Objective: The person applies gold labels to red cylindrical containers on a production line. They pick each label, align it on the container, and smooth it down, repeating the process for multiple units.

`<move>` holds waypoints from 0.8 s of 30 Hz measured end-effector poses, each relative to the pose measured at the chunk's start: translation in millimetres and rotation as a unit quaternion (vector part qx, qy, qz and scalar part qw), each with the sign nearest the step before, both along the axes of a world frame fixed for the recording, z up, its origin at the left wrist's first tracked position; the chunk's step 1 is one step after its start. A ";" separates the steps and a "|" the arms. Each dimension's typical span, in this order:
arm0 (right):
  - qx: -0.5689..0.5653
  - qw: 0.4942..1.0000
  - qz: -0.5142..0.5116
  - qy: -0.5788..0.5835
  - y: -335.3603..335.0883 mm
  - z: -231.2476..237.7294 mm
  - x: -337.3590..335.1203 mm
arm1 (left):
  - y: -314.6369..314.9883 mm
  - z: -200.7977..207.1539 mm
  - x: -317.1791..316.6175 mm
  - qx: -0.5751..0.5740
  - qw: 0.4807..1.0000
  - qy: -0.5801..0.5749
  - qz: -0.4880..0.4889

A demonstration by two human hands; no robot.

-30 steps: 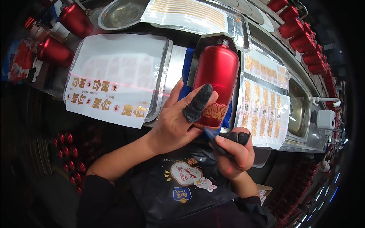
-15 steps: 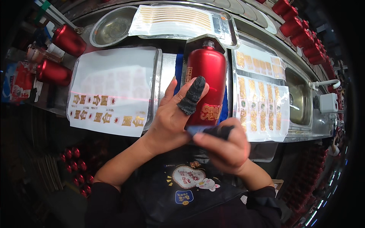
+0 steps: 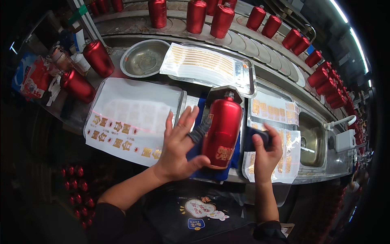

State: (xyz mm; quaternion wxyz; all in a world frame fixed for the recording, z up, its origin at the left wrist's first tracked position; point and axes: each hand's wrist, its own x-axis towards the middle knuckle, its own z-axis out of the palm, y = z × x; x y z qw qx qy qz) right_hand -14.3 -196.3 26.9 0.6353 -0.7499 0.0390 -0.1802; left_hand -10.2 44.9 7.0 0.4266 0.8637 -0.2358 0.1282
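A glossy red bottle [image 3: 223,128] with gold decals near its base rests in a metal holder [image 3: 210,96], its neck pointing away from me. Just left of the bottle, my left hand [image 3: 172,156] is open with fingers spread, the thumb close to the base; whether it touches is unclear. A dark fabric cover [image 3: 200,129] wraps its index finger. To the bottle's right, my right hand [image 3: 266,158] pinches a small dark blue flat scraper [image 3: 249,139], held off the bottle. Blue cloth [image 3: 215,175] lies beneath the holder.
Gold decal sheets lie on the left tray [image 3: 138,91], the far tray [image 3: 207,61] and the right trays [image 3: 290,158]. A steel bowl [image 3: 144,59] and red bottles [image 3: 97,59] stand at left. More bottles [image 3: 196,16] ride a slatted conveyor [image 3: 243,46] behind. A sink [image 3: 310,142] lies right.
My right hand has drawn the scraper off the bottle's base to its right. My left hand has lifted from the bottle to its left, fingers spreading. The view has tilted up, showing more conveyor.
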 end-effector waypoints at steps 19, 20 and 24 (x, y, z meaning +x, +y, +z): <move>-0.342 0.911 0.231 -0.033 10.6 8.3 -31.6 | -79.5 -21.9 137.2 -0.250 0.932 0.247 0.091; -0.326 0.913 0.246 -0.015 5.2 15.6 -41.9 | -62.8 -14.1 122.5 -0.267 0.928 0.247 0.075; -0.426 0.789 0.412 -0.163 5.0 32.3 -47.4 | 61.6 15.9 4.4 -0.276 0.944 0.183 -0.013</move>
